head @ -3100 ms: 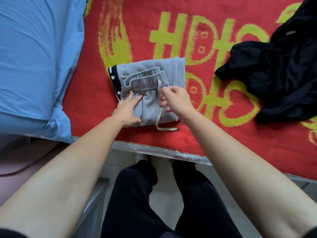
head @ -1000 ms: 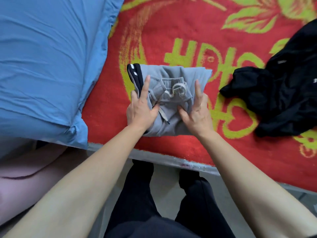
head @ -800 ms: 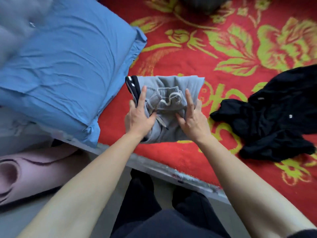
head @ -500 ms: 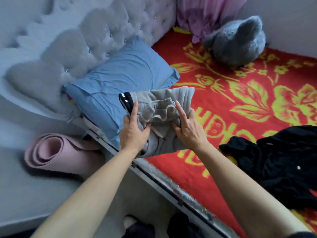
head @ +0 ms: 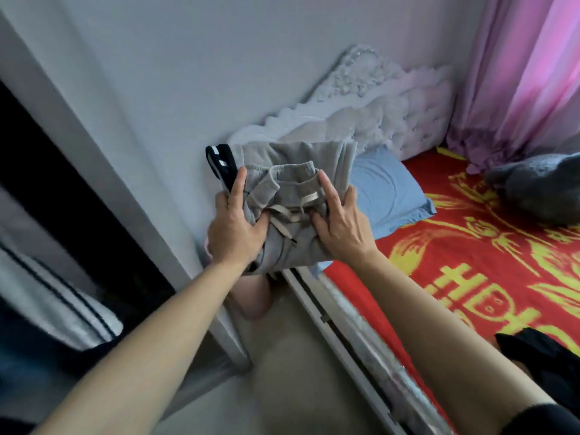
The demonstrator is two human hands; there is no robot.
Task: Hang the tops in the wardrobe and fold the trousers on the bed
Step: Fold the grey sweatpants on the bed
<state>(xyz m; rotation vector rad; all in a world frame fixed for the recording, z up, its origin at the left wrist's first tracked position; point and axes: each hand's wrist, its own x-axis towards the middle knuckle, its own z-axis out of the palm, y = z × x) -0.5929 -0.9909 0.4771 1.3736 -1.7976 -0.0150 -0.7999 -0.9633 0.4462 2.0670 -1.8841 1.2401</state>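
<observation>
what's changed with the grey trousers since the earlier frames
The folded grey drawstring trousers, flat on the red and yellow bedspread before, are lifted and carried left past the bed's edge. Earlier pressing on top, the left hand and right hand now grip their sides. Fold intact; black garment stays on the bed.

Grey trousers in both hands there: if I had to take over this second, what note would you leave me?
Hands: left hand and right hand each grip one side of the folded grey trousers.
Where: the bundle is held in the air beside the bed, close to the wardrobe opening.
Done: this pair is folded.
Left: put the bundle down somewhere. A black garment lies crumpled at the bed's near edge. I cannot tell whether it is a top or trousers, so hang or fold it once you know.
</observation>
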